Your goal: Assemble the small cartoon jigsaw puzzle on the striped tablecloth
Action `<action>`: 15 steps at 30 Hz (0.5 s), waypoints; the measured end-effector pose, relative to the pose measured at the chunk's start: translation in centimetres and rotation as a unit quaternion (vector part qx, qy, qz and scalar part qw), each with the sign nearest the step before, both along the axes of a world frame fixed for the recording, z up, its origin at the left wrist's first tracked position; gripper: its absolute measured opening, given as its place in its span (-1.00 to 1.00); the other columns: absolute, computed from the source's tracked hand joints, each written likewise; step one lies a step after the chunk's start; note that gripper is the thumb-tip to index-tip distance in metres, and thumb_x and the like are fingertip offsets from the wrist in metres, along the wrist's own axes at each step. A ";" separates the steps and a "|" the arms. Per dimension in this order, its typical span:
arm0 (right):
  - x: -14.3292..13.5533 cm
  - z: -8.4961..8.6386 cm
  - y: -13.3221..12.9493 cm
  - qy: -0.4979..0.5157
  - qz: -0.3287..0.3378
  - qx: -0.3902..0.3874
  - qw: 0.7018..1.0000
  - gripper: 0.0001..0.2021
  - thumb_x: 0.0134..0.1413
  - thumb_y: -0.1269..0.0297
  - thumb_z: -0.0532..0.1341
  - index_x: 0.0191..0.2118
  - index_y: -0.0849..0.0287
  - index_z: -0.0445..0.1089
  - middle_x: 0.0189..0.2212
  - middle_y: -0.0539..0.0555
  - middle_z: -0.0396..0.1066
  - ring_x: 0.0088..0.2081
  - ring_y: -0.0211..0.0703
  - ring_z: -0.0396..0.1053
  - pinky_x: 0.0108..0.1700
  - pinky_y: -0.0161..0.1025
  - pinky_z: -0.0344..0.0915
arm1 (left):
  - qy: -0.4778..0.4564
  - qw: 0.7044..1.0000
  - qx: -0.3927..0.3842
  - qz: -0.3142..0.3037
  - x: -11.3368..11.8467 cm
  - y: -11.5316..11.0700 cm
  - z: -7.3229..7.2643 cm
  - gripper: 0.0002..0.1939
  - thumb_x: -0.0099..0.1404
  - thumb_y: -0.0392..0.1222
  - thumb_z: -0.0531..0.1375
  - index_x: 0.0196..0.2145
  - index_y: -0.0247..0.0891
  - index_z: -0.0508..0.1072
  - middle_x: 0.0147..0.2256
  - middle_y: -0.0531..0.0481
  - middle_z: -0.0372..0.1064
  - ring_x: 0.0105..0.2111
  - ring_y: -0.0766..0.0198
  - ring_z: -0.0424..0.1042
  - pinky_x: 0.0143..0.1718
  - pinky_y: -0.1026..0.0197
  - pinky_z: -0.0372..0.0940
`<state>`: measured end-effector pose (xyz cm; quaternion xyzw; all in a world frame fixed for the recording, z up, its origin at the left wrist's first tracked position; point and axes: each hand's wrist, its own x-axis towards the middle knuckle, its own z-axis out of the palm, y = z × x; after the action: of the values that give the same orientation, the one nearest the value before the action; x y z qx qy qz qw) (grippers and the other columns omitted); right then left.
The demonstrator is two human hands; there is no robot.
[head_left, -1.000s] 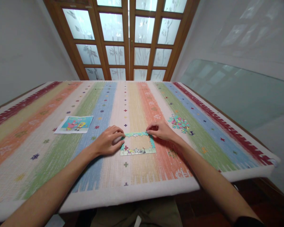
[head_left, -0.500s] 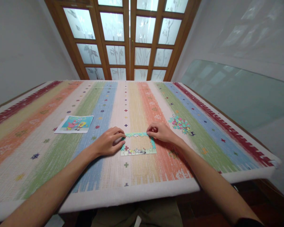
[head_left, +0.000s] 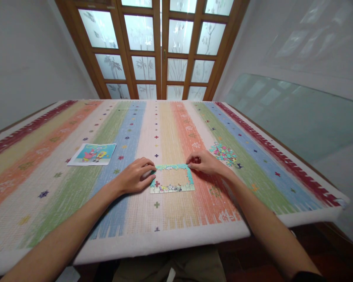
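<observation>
A rectangular jigsaw puzzle border (head_left: 172, 188) lies flat on the striped tablecloth, its pieces joined around an open middle where the cloth shows. Teal pieces form the top and sides, and the bottom row is pale green with small figures. My left hand (head_left: 137, 175) rests at its left side, with curled fingers and thumb against the upper-left edge. At the upper-right corner, the thumb and fingertips of my right hand (head_left: 204, 162) are pinched together on the border. Whether a loose piece is under those fingertips is hidden.
A heap of loose jigsaw pieces (head_left: 223, 153) lies to the right, beyond my right hand. A printed cartoon picture (head_left: 92, 154) lies at the left. The tablecloth (head_left: 176, 219) hangs over the near table edge. A glass panel (head_left: 297, 109) leans by the right wall.
My right hand has shifted slightly right along the border's top edge to the corner, uncovering more of the top row. My left hand has stayed in place.
</observation>
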<state>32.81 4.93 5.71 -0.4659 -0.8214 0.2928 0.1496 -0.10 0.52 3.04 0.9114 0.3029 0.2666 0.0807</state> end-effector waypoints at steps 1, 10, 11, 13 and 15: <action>-0.1 0.0 0.0 0.003 0.003 0.000 1.000 -0.90 0.08 0.45 0.30 -0.34 0.17 0.58 -0.47 0.07 0.52 -0.45 -0.20 0.33 -0.34 -0.22 0.24 | 0.001 1.000 -0.001 0.000 0.0 0.0 0.0 -0.79 0.47 -0.16 0.12 -0.10 -0.26 0.53 -0.13 -0.18 0.49 -0.16 0.09 0.47 -0.09 -0.02 0.42; -0.9 0.0 -0.5 0.023 0.007 0.018 1.000 -0.93 0.13 0.38 0.32 -0.33 0.15 0.59 -0.47 0.05 0.49 -0.45 -0.19 0.31 -0.32 -0.20 0.24 | 0.001 1.000 -0.002 0.000 0.1 0.1 -0.1 -0.78 0.47 -0.16 0.12 -0.10 -0.26 0.53 -0.13 -0.19 0.49 -0.16 0.09 0.47 -0.09 -0.04 0.42; -1.0 -0.1 -0.6 0.022 0.008 0.019 1.000 -0.93 0.12 0.38 0.33 -0.34 0.14 0.58 -0.46 0.05 0.49 -0.44 -0.19 0.31 -0.32 -0.20 0.23 | 0.002 1.000 -0.001 0.000 0.1 0.1 -0.1 -0.78 0.48 -0.16 0.12 -0.10 -0.27 0.53 -0.13 -0.19 0.49 -0.16 0.09 0.47 -0.09 -0.04 0.42; -1.1 -0.4 -0.6 0.022 0.006 0.013 1.000 -0.94 0.11 0.38 0.33 -0.35 0.14 0.58 -0.47 0.05 0.49 -0.44 -0.20 0.31 -0.32 -0.21 0.22 | 0.005 1.000 0.003 -0.002 0.1 0.1 -0.1 -0.79 0.48 -0.16 0.12 -0.10 -0.28 0.52 -0.13 -0.20 0.49 -0.16 0.09 0.47 -0.09 -0.03 0.42; -1.1 -0.7 -0.6 0.025 0.003 0.007 1.000 -0.94 0.11 0.37 0.33 -0.34 0.16 0.58 -0.48 0.04 0.49 -0.45 -0.20 0.31 -0.33 -0.22 0.21 | 0.007 1.000 0.008 -0.005 0.0 0.1 -0.1 -0.79 0.48 -0.17 0.12 -0.10 -0.29 0.52 -0.13 -0.20 0.49 -0.17 0.09 0.47 -0.09 -0.03 0.42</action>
<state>31.72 4.35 5.04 -0.4552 -0.8206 0.2993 0.1729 -0.07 0.59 2.99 0.9152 0.2971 0.2627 0.0722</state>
